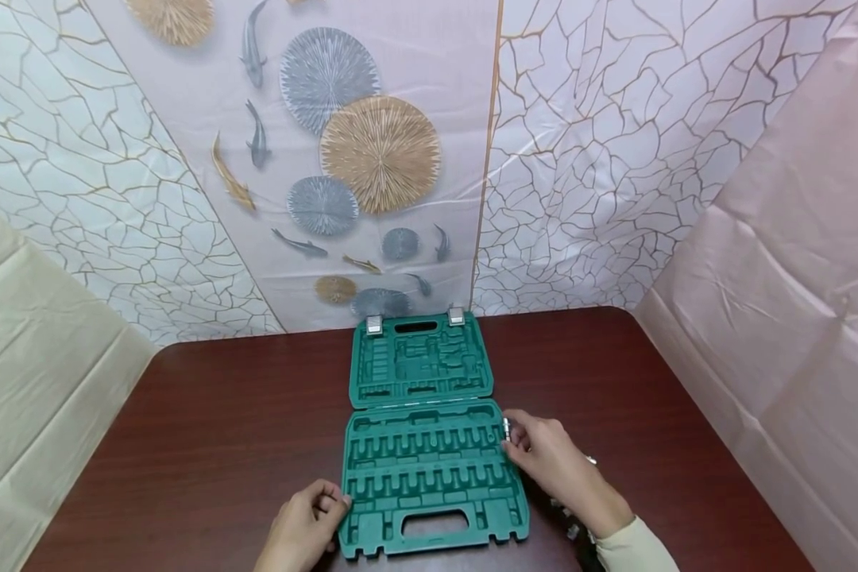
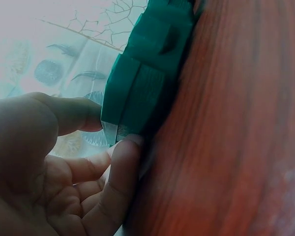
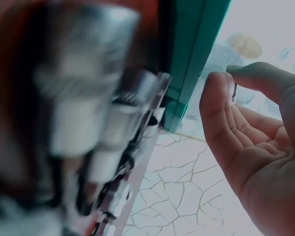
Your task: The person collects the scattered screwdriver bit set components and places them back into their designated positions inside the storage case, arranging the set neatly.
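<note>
An unfolded green plastic tool case (image 1: 436, 502) lies on the table, its moulded slots bare in both halves. My left hand (image 1: 303, 520) holds the case by its left front edge, thumb against the side; in the left wrist view a fingertip (image 2: 132, 140) reaches under its edge. By the upper right edge of the lower half, my right hand (image 1: 554, 461) pinches a small silver socket (image 1: 506, 429) between thumb and fingers. Those fingers hide most of the socket in the right wrist view, where only a dark sliver (image 3: 234, 93) shows.
Several silver sockets (image 3: 73, 123) stand in a row along the case's right side, partly under my right forearm. The case's open lid (image 1: 422, 361) lies toward the patterned cloth (image 1: 565, 159) at the back. Dark red wood (image 1: 243, 429) spreads on both sides.
</note>
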